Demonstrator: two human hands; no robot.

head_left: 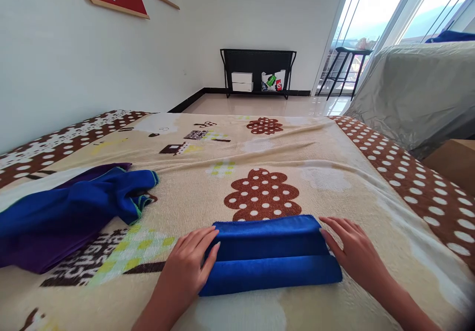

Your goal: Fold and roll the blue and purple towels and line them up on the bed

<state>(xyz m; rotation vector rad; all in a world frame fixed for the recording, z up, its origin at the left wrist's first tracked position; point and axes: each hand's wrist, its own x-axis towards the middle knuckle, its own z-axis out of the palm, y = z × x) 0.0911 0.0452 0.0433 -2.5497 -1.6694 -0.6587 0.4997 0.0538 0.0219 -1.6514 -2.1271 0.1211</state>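
Observation:
A blue cloth lies folded into a flat, wide strip on the bed in front of me, with a crease running along its length. At its left edge, my left hand rests with the fingertips and thumb touching the fabric, thumb apart from the forefinger. My right hand is beside the opposite short edge, fingers stretched out and the thumb against the cloth's upper right side. Neither hand visibly grips the fabric. Off to the left lies a crumpled blue cloth with green edging, on top of a purple cloth.
Under everything is a cream patterned blanket with brown polka-dot borders. Beyond the bed stands a black rack holding white boxes. A covered bulky object and a cardboard box are at the right, near a stool.

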